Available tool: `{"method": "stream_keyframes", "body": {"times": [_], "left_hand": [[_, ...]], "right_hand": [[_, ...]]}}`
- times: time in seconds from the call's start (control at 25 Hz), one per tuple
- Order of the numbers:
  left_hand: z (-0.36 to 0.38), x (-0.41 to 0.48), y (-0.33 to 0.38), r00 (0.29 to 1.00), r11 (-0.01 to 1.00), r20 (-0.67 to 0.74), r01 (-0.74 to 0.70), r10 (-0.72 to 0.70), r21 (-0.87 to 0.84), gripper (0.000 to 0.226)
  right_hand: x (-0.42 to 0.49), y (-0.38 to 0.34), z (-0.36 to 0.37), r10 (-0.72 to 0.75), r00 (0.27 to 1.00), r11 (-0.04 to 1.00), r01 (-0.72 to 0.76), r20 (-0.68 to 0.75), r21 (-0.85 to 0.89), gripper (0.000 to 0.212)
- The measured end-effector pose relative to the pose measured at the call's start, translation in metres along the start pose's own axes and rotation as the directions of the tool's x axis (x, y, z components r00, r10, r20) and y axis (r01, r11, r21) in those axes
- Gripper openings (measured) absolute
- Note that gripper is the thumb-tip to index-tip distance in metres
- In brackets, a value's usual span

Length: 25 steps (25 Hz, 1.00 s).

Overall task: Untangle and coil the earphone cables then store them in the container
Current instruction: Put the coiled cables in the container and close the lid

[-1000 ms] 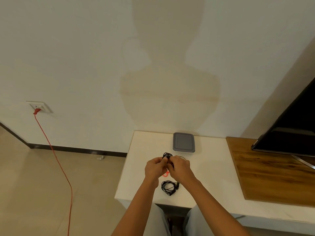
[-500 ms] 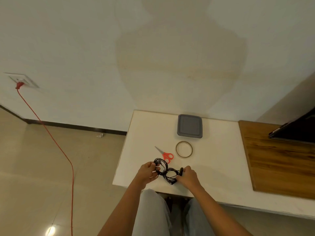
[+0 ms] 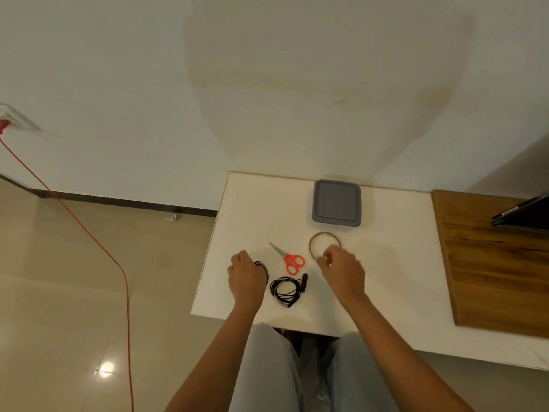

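Coiled earphone (image 3: 286, 288): loose on the table (image 3: 386, 278), between your hands; second cable bundle (image 3: 263, 267) gripped in your left hand (image 3: 247, 276), fingers curled round it. Right hand (image 3: 341, 270): fingers curled at the ring (image 3: 310, 245), hold on it unclear. Risk: either coil may spring open and re-tangle, since nothing binds them and the container (image 3: 336, 203) sits lidded.

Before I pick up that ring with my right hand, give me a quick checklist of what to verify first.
1. Left hand grips one cable bundle: ok, black loops show at its fingers.
2. Second coil lies wound on the table, free of both hands: ok.
3. Right hand has hold of the ring: cannot tell, its fingers are only at the near edge.
4. Scissors are clear of the ring: ok, they lie apart, to its left.
5. Container is open to take the coils: not ok, its grey lid looks on.
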State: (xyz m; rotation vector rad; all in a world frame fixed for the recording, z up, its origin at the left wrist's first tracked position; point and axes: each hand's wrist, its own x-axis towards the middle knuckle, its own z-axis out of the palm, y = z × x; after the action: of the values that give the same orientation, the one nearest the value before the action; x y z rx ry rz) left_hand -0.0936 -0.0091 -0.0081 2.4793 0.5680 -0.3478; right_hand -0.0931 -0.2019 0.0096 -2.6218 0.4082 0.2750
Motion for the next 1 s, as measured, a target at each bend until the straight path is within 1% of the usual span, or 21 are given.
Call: {"method": "stream_keyframes", "body": {"times": [0.04, 0.08, 0.12, 0.16, 0.2, 0.24, 0.32, 0.36, 0.4, 0.48, 0.56, 0.6, 0.64, 0.68, 0.76, 0.8, 0.84, 0.88, 0.92, 0.96, 1.0], "left_hand": [[0.001, 0.002, 0.012, 0.997, 0.996, -0.008, -0.078, 0.078, -0.052, 0.038], [0.005, 0.005, 0.027, 0.989, 0.977, 0.009, -0.145, 0.149, -0.155, 0.040], [0.010, 0.008, 0.042, 0.977, 0.947, 0.050, -0.187, 0.207, -0.262, 0.040], [0.017, 0.014, 0.058, 0.965, 0.916, 0.113, -0.183, 0.237, -0.356, 0.039], [0.024, 0.021, 0.071, 0.955, 0.879, 0.182, -0.130, 0.236, -0.458, 0.039], [0.031, 0.028, 0.082, 0.939, 0.833, 0.274, -0.024, 0.209, -0.553, 0.039], [0.047, 0.043, 0.098, 0.884, 0.732, 0.435, 0.179, 0.174, -0.657, 0.033], [0.054, 0.050, 0.102, 0.864, 0.706, 0.473, 0.228, 0.170, -0.670, 0.031], [0.058, 0.056, 0.106, 0.854, 0.697, 0.494, 0.253, 0.165, -0.670, 0.034], [0.065, 0.065, 0.110, 0.843, 0.678, 0.518, 0.296, 0.145, -0.672, 0.047], [0.070, 0.071, 0.111, 0.842, 0.615, 0.525, 0.348, 0.128, -0.707, 0.060], [0.072, 0.073, 0.112, 0.837, 0.578, 0.532, 0.372, 0.129, -0.726, 0.064], [0.072, 0.074, 0.113, 0.833, 0.555, 0.540, 0.395, 0.120, -0.732, 0.067], [0.072, 0.075, 0.115, 0.832, 0.543, 0.544, 0.408, 0.110, -0.733, 0.067], [0.068, 0.076, 0.124, 0.838, 0.539, 0.541, 0.423, 0.075, -0.729, 0.059], [0.066, 0.075, 0.129, 0.838, 0.543, 0.542, 0.428, 0.060, -0.723, 0.054], [0.062, 0.074, 0.134, 0.840, 0.552, 0.539, 0.420, 0.064, -0.720, 0.050], [0.058, 0.071, 0.141, 0.833, 0.533, 0.546, 0.422, 0.092, -0.734, 0.046], [0.054, 0.069, 0.143, 0.819, 0.518, 0.561, 0.432, 0.115, -0.738, 0.044], [0.048, 0.066, 0.146, 0.808, 0.524, 0.574, 0.435, 0.132, -0.733, 0.042], [0.045, 0.062, 0.146, 0.801, 0.530, 0.582, 0.437, 0.139, -0.727, 0.041]], "right_hand": [[0.014, 0.000, -0.006, -0.088, 0.986, 0.996, 0.087, -0.142, -0.016, 0.023], [0.029, -0.002, -0.010, -0.162, 0.960, 0.987, 0.163, -0.229, -0.016, 0.030], [0.046, -0.005, -0.010, -0.217, 0.943, 0.976, 0.214, -0.253, -0.039, 0.037], [0.062, -0.010, -0.010, -0.232, 0.949, 0.973, 0.225, -0.213, -0.057, 0.044], [0.075, -0.015, -0.007, -0.221, 0.966, 0.974, 0.211, -0.133, -0.084, 0.051], [0.085, -0.020, -0.004, -0.200, 0.978, 0.972, 0.191, -0.053, -0.139, 0.058], [0.102, -0.023, 0.003, -0.174, 0.985, 0.932, 0.172, 0.023, -0.318, 0.066], [0.106, -0.023, 0.005, -0.178, 0.984, 0.905, 0.175, 0.030, -0.388, 0.066], [0.109, -0.023, 0.008, -0.184, 0.982, 0.884, 0.179, 0.032, -0.432, 0.062], [0.113, -0.020, 0.015, -0.219, 0.975, 0.839, 0.199, 0.019, -0.506, 0.055], [0.114, -0.018, 0.015, -0.267, 0.955, 0.767, 0.290, 0.126, -0.573, 0.052], [0.118, -0.014, 0.015, -0.279, 0.948, 0.761, 0.316, 0.153, -0.567, 0.049], [0.124, -0.010, 0.013, -0.282, 0.943, 0.807, 0.333, 0.176, -0.487, 0.046], [0.131, -0.004, 0.011, -0.308, 0.937, 0.847, 0.350, 0.167, -0.400, 0.042], [0.131, -0.005, -0.008, -0.351, 0.933, 0.908, 0.359, 0.078, -0.214, 0.033], [0.124, -0.004, -0.017, -0.401, 0.915, 0.906, 0.388, -0.046, -0.170, 0.028], [0.116, -0.004, -0.030, -0.348, 0.922, 0.937, 0.344, -0.168, -0.056, 0.024], [0.106, -0.004, -0.042, -0.277, 0.928, 0.956, 0.292, -0.248, 0.026, 0.025], [0.101, 0.006, -0.046, -0.119, 0.900, 0.967, 0.201, -0.419, 0.157, 0.029], [0.097, 0.019, -0.051, 0.094, 0.852, 0.932, 0.107, -0.515, 0.346, 0.032], [0.092, 0.036, -0.053, 0.316, 0.773, 0.828, 0.058, -0.550, 0.557, 0.030]]}}
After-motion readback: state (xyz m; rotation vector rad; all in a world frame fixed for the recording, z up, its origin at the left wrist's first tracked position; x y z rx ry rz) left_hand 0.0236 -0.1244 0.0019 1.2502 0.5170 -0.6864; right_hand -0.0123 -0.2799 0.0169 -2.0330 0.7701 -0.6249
